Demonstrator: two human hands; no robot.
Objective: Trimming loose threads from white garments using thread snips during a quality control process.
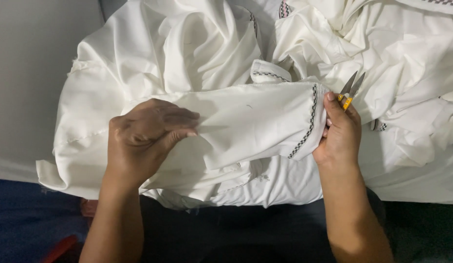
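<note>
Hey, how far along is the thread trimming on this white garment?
Done: the trimmed sleeve looks mostly clean along its checked border. In hand: the left hand pinches the fabric flat, the right hand grips the cuff and thread snips. Left: one small dark thread shows mid-sleeve; the heaped cloth may need checking.

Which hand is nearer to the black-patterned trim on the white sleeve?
Right. The right hand grips the white sleeve right at its black-patterned trim, thread snips in the same hand. The left hand pinches the fabric well away, toward the sleeve's other end.
</note>
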